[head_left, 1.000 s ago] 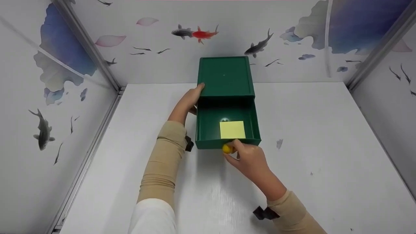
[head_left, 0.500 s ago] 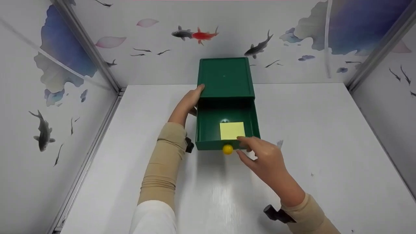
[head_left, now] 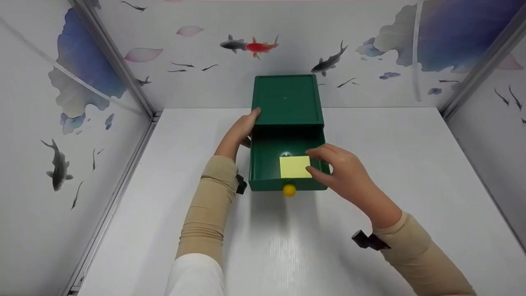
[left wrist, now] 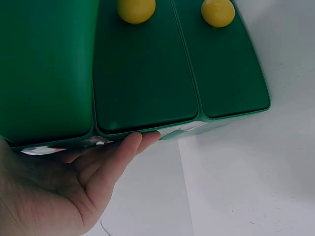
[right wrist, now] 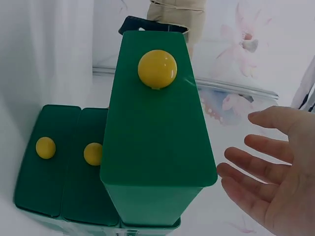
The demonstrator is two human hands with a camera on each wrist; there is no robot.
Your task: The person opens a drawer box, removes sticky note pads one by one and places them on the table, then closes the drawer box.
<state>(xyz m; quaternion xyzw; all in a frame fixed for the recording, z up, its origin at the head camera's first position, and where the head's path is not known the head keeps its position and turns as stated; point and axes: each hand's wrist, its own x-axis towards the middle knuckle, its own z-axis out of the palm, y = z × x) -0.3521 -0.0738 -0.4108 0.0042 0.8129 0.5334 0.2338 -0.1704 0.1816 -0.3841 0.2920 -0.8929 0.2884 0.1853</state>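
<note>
A green drawer cabinet (head_left: 286, 100) stands at the back of the table, its top drawer (head_left: 265, 185) pulled out toward me. A yellow ball knob (head_left: 289, 190) sits on the drawer's front. Inside lies a pale yellow sticky note pad (head_left: 292, 167), near the front wall. My left hand (head_left: 241, 128) rests along the cabinet's left side, thumb at the top edge; the left wrist view shows its fingers extended against that side. Over the drawer's right wall is my right hand (head_left: 349, 174), thumb and forefinger parted beside the pad, holding nothing.
Two closed drawers with yellow knobs (left wrist: 136, 9) lie below the pulled-out one. The white tabletop (head_left: 394, 164) surrounds the cabinet. Behind it rises a white wall (head_left: 197, 90) painted with fish, and side walls (head_left: 28, 172) stand left and right.
My right hand has let go of the yellow knob and moved right and up to the sticky note pad. My left hand and the pulled-out drawer have stayed put.
</note>
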